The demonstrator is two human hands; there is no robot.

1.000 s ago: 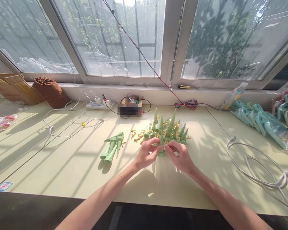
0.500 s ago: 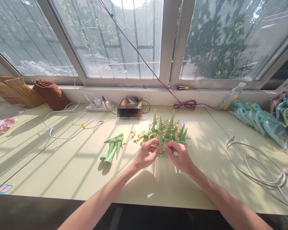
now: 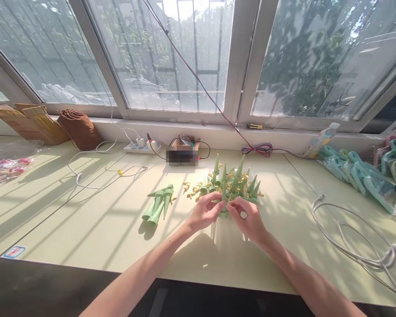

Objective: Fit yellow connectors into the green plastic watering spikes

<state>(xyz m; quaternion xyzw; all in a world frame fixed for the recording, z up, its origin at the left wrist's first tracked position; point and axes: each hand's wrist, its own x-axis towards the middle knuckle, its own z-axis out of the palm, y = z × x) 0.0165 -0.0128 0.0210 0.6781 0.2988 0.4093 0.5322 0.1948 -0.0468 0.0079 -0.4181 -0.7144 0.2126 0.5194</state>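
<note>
Watching my left hand (image 3: 203,212) pinch the upright green cone (image 3: 224,190) from eight o'clock; right hand (image 3: 250,215) nearly closed at four, hold unclear.

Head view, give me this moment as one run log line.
left hand: pinching upright green cone | right hand: fingertips close beside it, grip unclear | beyond: larger cone cluster | leftward: smaller cone group
</note>
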